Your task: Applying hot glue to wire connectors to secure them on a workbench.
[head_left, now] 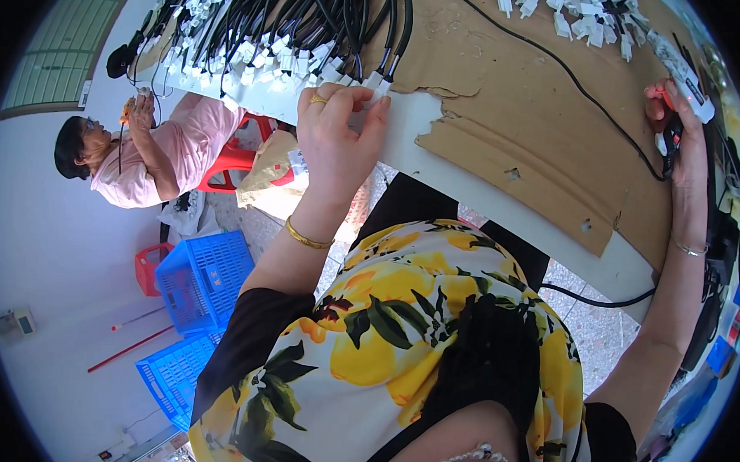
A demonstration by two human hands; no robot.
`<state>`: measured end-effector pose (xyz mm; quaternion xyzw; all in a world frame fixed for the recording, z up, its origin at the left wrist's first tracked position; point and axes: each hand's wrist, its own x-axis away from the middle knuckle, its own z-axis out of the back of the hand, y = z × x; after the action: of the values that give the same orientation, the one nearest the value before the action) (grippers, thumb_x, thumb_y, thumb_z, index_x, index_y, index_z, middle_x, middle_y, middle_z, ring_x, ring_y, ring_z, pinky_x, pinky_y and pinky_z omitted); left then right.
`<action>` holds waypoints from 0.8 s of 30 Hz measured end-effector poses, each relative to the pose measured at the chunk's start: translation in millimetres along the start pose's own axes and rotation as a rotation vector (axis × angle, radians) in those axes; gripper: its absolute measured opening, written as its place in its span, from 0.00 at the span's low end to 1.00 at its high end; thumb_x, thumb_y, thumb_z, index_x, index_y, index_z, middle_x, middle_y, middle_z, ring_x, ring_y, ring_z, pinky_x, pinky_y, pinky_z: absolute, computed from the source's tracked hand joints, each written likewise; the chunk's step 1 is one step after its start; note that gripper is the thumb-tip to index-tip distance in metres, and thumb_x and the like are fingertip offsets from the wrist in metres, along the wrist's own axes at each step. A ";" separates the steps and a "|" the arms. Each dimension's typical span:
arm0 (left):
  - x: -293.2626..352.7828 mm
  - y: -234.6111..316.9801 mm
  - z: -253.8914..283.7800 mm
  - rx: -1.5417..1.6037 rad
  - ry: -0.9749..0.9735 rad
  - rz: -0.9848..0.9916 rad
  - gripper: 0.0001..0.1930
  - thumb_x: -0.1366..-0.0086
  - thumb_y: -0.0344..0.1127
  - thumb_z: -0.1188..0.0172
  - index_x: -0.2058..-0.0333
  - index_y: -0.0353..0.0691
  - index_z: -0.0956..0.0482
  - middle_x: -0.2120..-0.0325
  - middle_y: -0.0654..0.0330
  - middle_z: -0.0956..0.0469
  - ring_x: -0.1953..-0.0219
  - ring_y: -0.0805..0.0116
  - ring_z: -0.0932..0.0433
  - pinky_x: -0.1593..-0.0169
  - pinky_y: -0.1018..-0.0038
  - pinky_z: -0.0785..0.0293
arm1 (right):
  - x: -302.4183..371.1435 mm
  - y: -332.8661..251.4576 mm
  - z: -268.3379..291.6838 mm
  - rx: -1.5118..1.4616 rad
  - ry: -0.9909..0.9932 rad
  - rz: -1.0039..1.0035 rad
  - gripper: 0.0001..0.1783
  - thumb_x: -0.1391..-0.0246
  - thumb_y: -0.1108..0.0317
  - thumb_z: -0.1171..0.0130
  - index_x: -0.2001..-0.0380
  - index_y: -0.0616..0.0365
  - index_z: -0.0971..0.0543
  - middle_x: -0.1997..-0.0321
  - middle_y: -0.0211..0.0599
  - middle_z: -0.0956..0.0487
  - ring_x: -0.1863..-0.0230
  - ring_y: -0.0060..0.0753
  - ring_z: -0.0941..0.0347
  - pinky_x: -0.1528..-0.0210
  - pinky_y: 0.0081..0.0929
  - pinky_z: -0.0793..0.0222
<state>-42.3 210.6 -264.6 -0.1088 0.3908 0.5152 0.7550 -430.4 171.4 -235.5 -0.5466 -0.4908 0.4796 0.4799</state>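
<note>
My left hand (339, 139) is closed at the table's near edge. Its thumb and fingertips pinch a white plug connector (380, 86) at the end of a black cable (403, 34). Beside it lies a dense bundle of black cables (313, 18) tipped with white connectors. At the far right, my right hand (686, 137) curls around a small black piece (671, 133) with white and red near it; its exact kind I cannot make out. A long white device (682, 79) lies just beyond those fingers. A thin black cable (559, 62) crosses the table to this hand.
Torn brown cardboard (524, 114) covers much of the white table (407, 138). More white connectors (590, 18) lie at the far side. On the left, a co-worker in pink (167, 156) holds an orange item beside a red stool (231, 163). Blue crates (207, 277) stand lower left.
</note>
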 end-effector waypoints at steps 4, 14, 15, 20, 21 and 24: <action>-2.1 0.5 -3.1 0.006 0.001 0.019 0.06 0.58 0.30 0.37 0.80 0.39 0.26 0.82 0.62 0.29 0.77 0.65 0.34 0.71 0.73 0.38 | 2.1 -2.1 2.7 -0.033 0.006 -0.003 0.11 0.51 0.61 0.48 0.71 0.59 0.27 0.74 0.30 0.26 0.78 0.14 0.40 0.78 0.11 0.49; -0.6 0.0 1.7 -0.037 -0.017 -0.044 0.09 0.60 0.32 0.35 0.78 0.39 0.25 0.80 0.62 0.28 0.75 0.64 0.32 0.70 0.72 0.37 | -1.4 1.1 7.4 -0.038 -0.001 -0.042 0.12 0.51 0.62 0.47 0.69 0.60 0.27 0.73 0.32 0.26 0.77 0.15 0.39 0.76 0.12 0.47; -0.7 0.3 1.8 -0.029 -0.012 -0.046 0.09 0.60 0.32 0.35 0.78 0.38 0.25 0.80 0.61 0.28 0.75 0.64 0.32 0.70 0.72 0.37 | -2.6 2.3 10.5 -0.069 -0.028 -0.050 0.13 0.50 0.63 0.47 0.66 0.62 0.28 0.71 0.36 0.25 0.77 0.17 0.39 0.74 0.13 0.44; 0.7 -1.4 0.9 -0.029 0.001 -0.039 0.08 0.60 0.32 0.35 0.78 0.38 0.25 0.80 0.61 0.28 0.75 0.64 0.32 0.69 0.73 0.37 | -3.0 2.9 13.3 -0.064 -0.037 -0.062 0.13 0.50 0.63 0.47 0.67 0.62 0.28 0.71 0.35 0.25 0.77 0.16 0.40 0.74 0.13 0.44; 1.3 -3.0 -0.5 -0.015 0.017 -0.042 0.08 0.59 0.31 0.35 0.78 0.38 0.25 0.80 0.61 0.28 0.75 0.64 0.32 0.69 0.73 0.37 | -3.1 3.1 13.8 -0.060 -0.030 -0.073 0.13 0.50 0.62 0.47 0.67 0.62 0.27 0.71 0.35 0.25 0.77 0.16 0.40 0.74 0.12 0.45; 1.1 -5.0 -0.6 -0.019 0.027 -0.067 0.08 0.59 0.31 0.36 0.78 0.38 0.25 0.80 0.61 0.27 0.75 0.64 0.31 0.68 0.73 0.36 | -2.2 1.6 10.1 -0.051 -0.024 -0.060 0.13 0.51 0.61 0.47 0.68 0.61 0.27 0.71 0.34 0.25 0.77 0.15 0.40 0.75 0.12 0.46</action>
<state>-38.1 208.8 -266.9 -0.1359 0.3924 0.4916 0.7654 -440.4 169.7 -237.8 -0.5379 -0.5250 0.4589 0.4738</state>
